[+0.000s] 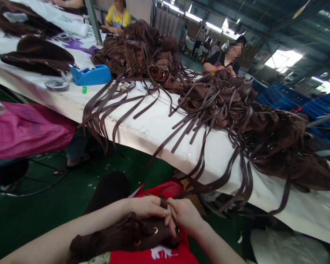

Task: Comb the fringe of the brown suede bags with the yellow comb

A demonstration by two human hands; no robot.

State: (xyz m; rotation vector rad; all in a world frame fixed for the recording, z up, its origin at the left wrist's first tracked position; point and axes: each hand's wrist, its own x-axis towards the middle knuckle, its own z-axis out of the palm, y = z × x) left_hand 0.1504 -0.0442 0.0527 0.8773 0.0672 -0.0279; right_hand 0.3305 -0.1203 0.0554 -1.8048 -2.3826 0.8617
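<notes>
A dark brown bag (118, 238) with gathered fabric and gold eyelets lies across my lap. My left hand (150, 208) is closed at its upper edge, a brown strap (163, 202) showing by its fingers. Touching it, my right hand (183, 215) pinches at the same spot, and a long strap runs from there toward the table. The fingers of both hands meet, so the exact grip on the strap is partly hidden. Beneath the bag is a red apron (137, 256) with a white print.
Piles of brown bags (143, 47) with dangling straps cover the long white table (145, 128). A blue tape dispenser (90, 75) and a tape roll (56, 85) sit at the left. Co-workers sit across the table; someone in pink (30, 128) is at my left.
</notes>
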